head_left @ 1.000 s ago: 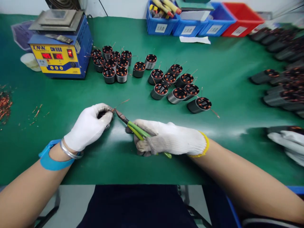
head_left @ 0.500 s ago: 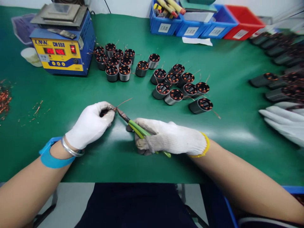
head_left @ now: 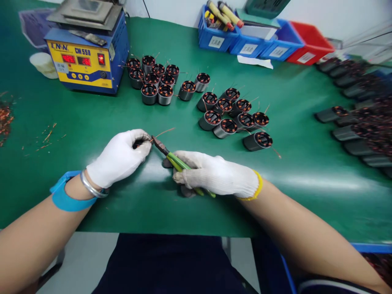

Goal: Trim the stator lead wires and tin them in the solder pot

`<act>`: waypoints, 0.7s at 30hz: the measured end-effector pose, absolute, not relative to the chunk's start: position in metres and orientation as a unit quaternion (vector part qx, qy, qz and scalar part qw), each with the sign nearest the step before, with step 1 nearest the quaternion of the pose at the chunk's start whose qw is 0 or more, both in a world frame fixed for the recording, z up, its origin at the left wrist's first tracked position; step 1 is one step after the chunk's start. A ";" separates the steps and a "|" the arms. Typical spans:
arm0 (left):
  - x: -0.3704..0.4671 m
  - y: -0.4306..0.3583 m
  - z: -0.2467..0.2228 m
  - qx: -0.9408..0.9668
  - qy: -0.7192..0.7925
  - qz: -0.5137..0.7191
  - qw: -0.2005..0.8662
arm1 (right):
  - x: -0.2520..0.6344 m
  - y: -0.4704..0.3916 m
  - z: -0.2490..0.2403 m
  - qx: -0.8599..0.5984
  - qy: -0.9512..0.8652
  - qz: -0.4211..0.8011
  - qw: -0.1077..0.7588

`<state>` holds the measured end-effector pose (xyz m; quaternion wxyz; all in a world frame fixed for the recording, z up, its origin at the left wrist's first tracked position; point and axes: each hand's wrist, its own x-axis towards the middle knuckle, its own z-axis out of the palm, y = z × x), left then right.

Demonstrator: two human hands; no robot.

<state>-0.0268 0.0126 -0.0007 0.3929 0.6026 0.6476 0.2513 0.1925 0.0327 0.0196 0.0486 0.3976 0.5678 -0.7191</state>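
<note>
My left hand (head_left: 118, 159), in a white glove, is closed around a small motor stator (head_left: 139, 143), most of it hidden by the fingers. A thin copper wire (head_left: 165, 132) sticks out from it to the upper right. Green-handled pliers (head_left: 171, 157) are in my gloved right hand (head_left: 211, 173), their jaw tips touching or very near the wire where it leaves my left fingertips. Whether the jaws have closed on the wire is too small to tell. Beyond my hands stand several stators (head_left: 226, 128) with copper windings and loose wire ends.
A blue and yellow CM558 unit (head_left: 82, 69) stands back left, next to another group of stators (head_left: 150, 94). Copper scraps (head_left: 4, 120) lie at far left. Blue bins (head_left: 219, 38) and a red bin (head_left: 309, 45) line the back. More stators (head_left: 355, 134) crowd the right.
The co-worker's gloved hand at the right has gone from view. The view has shifted slightly. Both my hands keep nearly the same pose, with the pliers still at the wire.
</note>
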 end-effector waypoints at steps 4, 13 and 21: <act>-0.032 0.011 0.006 0.648 0.662 0.186 0.329 | 0.192 0.037 0.017 0.377 0.584 -0.717 0.051; -0.049 0.004 0.011 0.751 0.639 0.015 0.163 | 0.186 0.045 0.002 0.390 0.488 -0.770 -0.129; -0.003 0.002 -0.002 0.915 0.387 0.038 0.108 | 0.158 0.060 -0.050 0.513 0.697 -0.496 -0.068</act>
